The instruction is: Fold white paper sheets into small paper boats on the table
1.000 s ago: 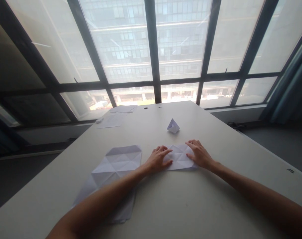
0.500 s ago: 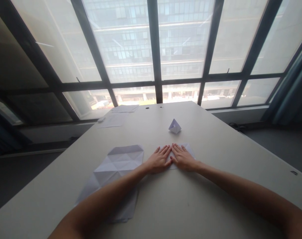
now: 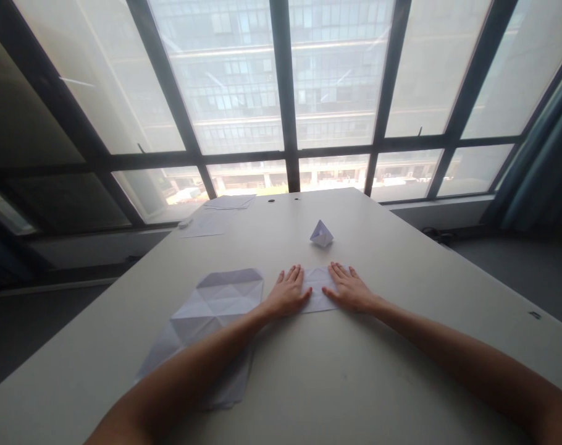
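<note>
A folded sheet of white paper (image 3: 318, 298) lies flat on the table between my two hands, with faint crease lines across it. My left hand (image 3: 288, 292) rests palm down on its left end, fingers stretched out. On the right end lies my right hand (image 3: 350, 289), also flat with its fingers extended. The hands cover both ends of the sheet; only its middle shows. Just beyond them stands a small folded paper boat (image 3: 322, 234). Left of my left hand are larger creased paper sheets (image 3: 211, 303), partly hidden under my left forearm.
The white table (image 3: 378, 383) reaches to a window wall with dark frames (image 3: 288, 93). More paper sheets (image 3: 230, 201) lie at its far left, with a small pale object (image 3: 184, 224) by the edge. A blue curtain (image 3: 526, 148) hangs at the right.
My hands have slid apart, the left one leftward and the right one rightward, from nearly touching over the middle of the folded sheet. Its middle is now uncovered. The view has shifted slightly.
</note>
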Tool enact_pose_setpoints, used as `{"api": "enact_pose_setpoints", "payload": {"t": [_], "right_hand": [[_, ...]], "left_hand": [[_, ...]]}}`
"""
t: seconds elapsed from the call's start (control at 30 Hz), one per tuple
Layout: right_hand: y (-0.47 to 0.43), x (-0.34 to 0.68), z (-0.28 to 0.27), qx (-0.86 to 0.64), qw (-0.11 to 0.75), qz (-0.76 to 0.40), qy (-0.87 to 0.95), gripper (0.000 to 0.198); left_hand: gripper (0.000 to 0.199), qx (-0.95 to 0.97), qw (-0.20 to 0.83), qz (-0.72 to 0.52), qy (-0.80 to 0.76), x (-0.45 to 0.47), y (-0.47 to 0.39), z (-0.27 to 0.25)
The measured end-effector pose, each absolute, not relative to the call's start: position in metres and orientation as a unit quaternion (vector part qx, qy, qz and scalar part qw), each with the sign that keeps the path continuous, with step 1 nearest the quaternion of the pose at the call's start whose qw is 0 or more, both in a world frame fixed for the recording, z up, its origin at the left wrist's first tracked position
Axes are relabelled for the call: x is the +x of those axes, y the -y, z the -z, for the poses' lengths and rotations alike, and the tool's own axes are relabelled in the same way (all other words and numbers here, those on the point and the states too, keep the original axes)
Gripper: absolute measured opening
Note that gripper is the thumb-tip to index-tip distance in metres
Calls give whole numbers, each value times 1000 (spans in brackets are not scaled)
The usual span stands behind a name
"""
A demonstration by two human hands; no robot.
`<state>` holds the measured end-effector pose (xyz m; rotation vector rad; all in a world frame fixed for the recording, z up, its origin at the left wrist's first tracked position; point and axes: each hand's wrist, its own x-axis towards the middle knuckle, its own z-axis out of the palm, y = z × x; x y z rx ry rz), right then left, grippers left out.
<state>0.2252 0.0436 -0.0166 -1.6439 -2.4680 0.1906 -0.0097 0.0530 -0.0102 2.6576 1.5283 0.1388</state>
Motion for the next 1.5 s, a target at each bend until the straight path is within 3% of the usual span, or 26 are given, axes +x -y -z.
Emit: {"api": "enact_pose_setpoints", "payload": {"t": [0.17, 0.3, 0.6, 0.8, 1.17, 1.37, 1.5], "right_hand": [[-44, 228, 16, -525, 89, -83, 842, 83], [-45, 234, 11, -475, 95, -95, 870, 78], [-48, 244, 3, -368, 111, -126, 915, 80], [-49, 242, 4, -377, 108, -109, 913, 80], [-63, 250, 8, -524, 127, -31, 842, 50], [-53, 245, -1, -542, 150, 32, 826, 34], [-45, 240, -5, -528, 149, 10, 836, 34]], "left_hand": [[63, 884, 24, -59, -463, -12, -51, 1], [55, 940, 1, -63, -335, -8, -41, -13], [78, 965, 107, -12, -240, -12, -40, -28], [80, 959, 114, -2, -257, -13, -44, -24], [85, 927, 69, -16, -369, -8, -44, -4], [60, 921, 83, -39, -379, -9, -48, 0], [56, 917, 78, -58, -387, -12, -51, 1]]}}
